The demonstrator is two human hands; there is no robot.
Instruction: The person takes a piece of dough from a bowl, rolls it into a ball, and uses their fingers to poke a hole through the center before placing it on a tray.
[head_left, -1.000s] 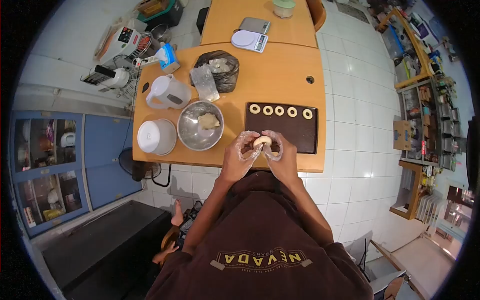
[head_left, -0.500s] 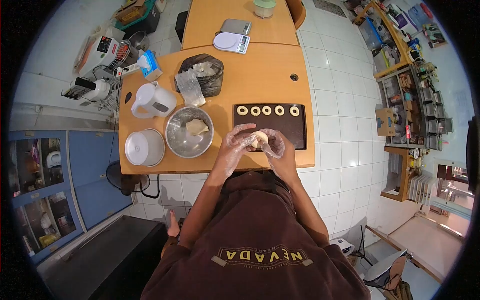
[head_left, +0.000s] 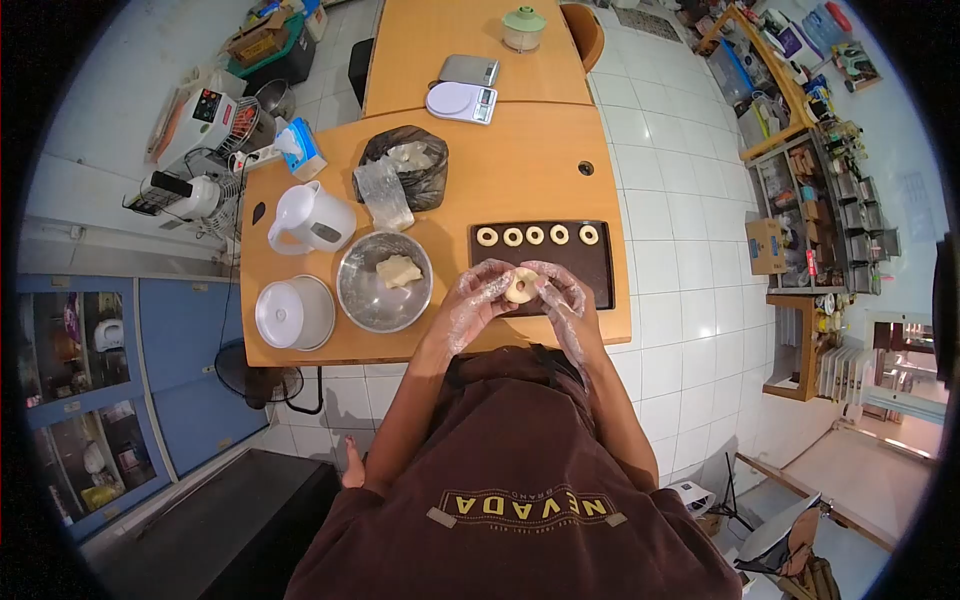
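Between my two floury hands is a pale ring of dough (head_left: 521, 286) with a small hole in its middle. My left hand (head_left: 474, 302) grips its left side with fingers and thumb. On the other side, my right hand (head_left: 566, 300) pinches the ring near its hole. Both hands are above the near edge of a dark baking tray (head_left: 552, 262). Along the tray's far side several dough rings (head_left: 536, 235) lie in a row. To the left, a metal bowl (head_left: 368, 312) holds a lump of dough (head_left: 399, 271).
Left of the bowl stand a white lidded tub (head_left: 294, 312) and a white jug (head_left: 316, 216). Behind the bowl is a black plastic bag (head_left: 425, 175) with a clear bag on it. A kitchen scale (head_left: 461, 102) and a tissue box (head_left: 302, 150) sit farther back.
The ring has turned to face me more, and its hole now shows. My right-hand fingers have shifted along its edge. The whole view has tilted slightly.
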